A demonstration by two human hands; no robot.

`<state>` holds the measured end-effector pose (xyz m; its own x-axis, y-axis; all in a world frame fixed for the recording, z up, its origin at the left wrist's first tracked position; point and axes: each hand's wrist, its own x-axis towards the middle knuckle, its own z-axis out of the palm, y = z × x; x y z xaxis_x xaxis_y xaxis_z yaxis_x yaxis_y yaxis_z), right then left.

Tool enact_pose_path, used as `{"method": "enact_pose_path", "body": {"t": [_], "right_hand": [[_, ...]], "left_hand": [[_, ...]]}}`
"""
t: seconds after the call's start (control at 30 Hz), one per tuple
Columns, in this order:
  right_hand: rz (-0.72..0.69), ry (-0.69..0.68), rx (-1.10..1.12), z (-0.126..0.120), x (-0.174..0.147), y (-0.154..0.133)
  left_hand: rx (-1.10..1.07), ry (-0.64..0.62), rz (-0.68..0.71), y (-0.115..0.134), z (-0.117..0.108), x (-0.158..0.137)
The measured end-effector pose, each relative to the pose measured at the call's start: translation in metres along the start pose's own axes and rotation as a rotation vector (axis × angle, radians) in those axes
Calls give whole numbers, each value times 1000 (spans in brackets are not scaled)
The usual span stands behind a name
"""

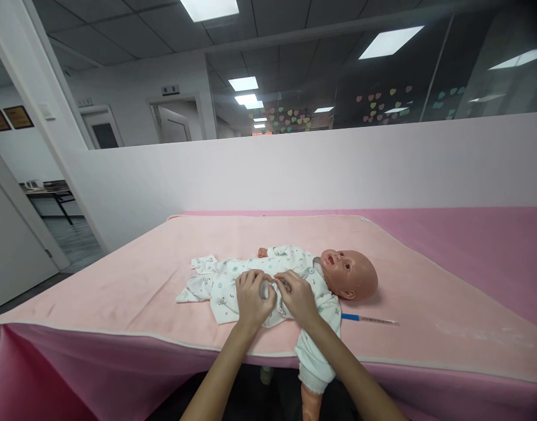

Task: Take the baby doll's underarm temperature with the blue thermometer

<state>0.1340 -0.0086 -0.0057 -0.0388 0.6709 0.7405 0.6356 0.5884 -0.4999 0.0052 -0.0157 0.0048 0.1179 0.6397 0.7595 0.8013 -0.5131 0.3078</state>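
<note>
A baby doll lies on its back, its head to the right. It wears a white printed baby outfit with green buttons on the chest. My left hand is closed at the front of the outfit, thumb and fingers pinching the cloth over the belly. Close beside it, my right hand pinches the same front edge with its fingertips. A small shiny spot, perhaps a snap, shows between the two hands; the fingers partly hide it. One doll arm hangs over the near table edge, beside my right forearm.
A thermometer-like stick with a blue end lies below the doll's head. Under everything is a peach blanket over a pink table cover. A white half wall with glass above stands behind; a door is at left.
</note>
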Motion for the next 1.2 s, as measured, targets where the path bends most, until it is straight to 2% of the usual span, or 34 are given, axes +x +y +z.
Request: {"method": "enact_pose_path", "body": {"t": [0.93,1.2], "right_hand": [[24,-40,6,0,0,-1],[51,19,50,-2,0,-5]], "left_hand": [[66,-49,50,0,4,1],[92,-69,52,0,4,1]]}}
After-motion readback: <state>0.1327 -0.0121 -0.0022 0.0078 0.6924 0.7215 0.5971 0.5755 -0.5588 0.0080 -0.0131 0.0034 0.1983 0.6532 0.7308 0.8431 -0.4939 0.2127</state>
